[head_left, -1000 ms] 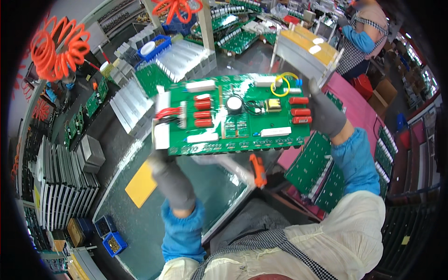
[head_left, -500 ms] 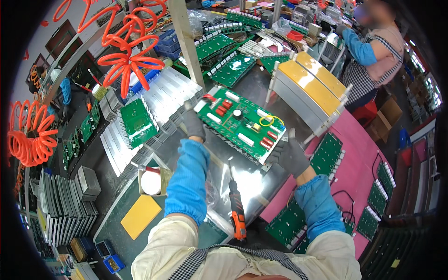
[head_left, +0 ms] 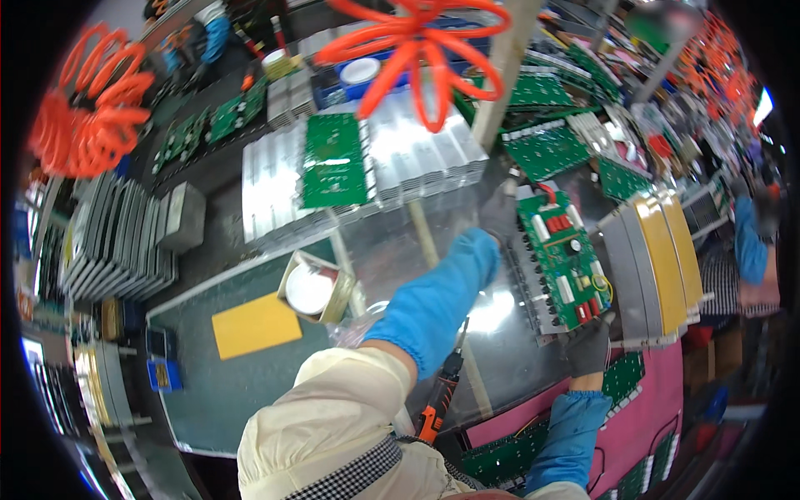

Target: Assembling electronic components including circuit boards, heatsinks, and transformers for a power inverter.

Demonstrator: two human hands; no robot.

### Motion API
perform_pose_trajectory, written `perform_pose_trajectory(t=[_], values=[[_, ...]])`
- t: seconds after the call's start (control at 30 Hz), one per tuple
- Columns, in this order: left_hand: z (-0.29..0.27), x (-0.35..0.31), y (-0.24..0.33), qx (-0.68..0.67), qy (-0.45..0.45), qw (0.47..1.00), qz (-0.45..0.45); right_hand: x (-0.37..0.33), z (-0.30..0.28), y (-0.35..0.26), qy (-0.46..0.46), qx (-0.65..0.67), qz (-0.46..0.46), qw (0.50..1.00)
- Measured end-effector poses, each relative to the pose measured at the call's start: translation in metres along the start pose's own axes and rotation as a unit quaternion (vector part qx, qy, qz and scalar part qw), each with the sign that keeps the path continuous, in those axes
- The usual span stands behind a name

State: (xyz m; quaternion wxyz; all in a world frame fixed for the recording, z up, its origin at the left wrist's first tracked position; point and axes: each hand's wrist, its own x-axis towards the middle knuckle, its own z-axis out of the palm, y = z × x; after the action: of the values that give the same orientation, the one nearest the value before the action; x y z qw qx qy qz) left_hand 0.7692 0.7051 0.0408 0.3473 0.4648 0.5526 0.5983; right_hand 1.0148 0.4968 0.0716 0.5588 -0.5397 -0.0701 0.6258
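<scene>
A green circuit board with red and white parts and a yellow wire loop lies to the right of the middle, over a metal base with a dark toothed edge. My left hand, in a dark grey glove, grips its far left corner. At the near end my right hand, gloved the same way, holds the board's edge with the thumb on top. Some fingers of both hands are hidden. An orange and black electric screwdriver lies on the shiny metal tabletop, below my left forearm.
Behind stand stacked ribbed metal plates with another green board on top. Yellow-topped grey panels rise at the right. Coiled red hoses hang overhead by a post. A box with a white roll sits left.
My view has swung to the left, so the board and both hands appear further right. The board appears turned more lengthwise away from me. Both hands stay on it.
</scene>
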Motion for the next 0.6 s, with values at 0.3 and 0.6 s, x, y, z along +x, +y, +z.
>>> perform_pose_trajectory(t=[0.3,0.6], values=[[-0.265,-0.194,0.127,-0.027,-0.535,0.843,0.049,-0.131,0.044,0.066,-0.059,-0.238,-0.294,0.924],[-0.599,-0.311,0.095,0.306,-0.019,0.951,-0.036,-0.282,0.348,0.343,-0.49,-0.345,-0.196,0.776]])
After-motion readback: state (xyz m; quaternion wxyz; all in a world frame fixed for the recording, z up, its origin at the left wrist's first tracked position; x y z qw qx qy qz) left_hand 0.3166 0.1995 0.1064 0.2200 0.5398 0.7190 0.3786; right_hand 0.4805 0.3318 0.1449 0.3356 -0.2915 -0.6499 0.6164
